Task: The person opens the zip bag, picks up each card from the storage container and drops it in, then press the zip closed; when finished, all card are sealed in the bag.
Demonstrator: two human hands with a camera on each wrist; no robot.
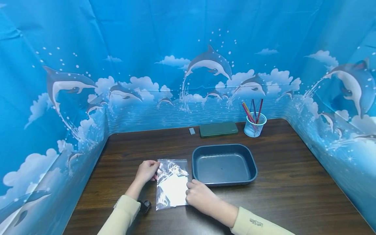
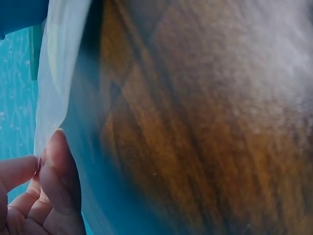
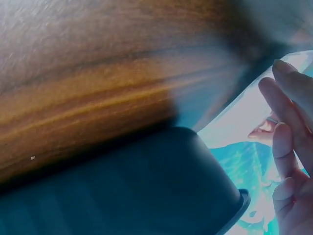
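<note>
A clear plastic zip bag [image 1: 172, 184], shiny with glare, is held up between both hands left of the dark blue basin. The left hand [image 1: 148, 171] pinches its upper left edge between thumb and finger, as the left wrist view shows with the bag's film [image 2: 61, 63] rising from the fingertips. On the opposite side the right hand [image 1: 199, 196] grips the bag's right edge, its fingers curled close to the basin's near left corner. In the right wrist view, thumb and forefinger [image 3: 281, 98] meet on the film. Glare hides whatever may lie inside the bag.
The dark blue basin [image 1: 224, 183] stands right of the bag on the brown wooden table [image 1: 296, 176]. Along the back are a small light-blue piece [image 1: 192, 131], a green case [image 1: 218, 129] and a mesh cup [image 1: 253, 129] of pencils. A dolphin-print curtain [image 1: 164, 39] encloses the table.
</note>
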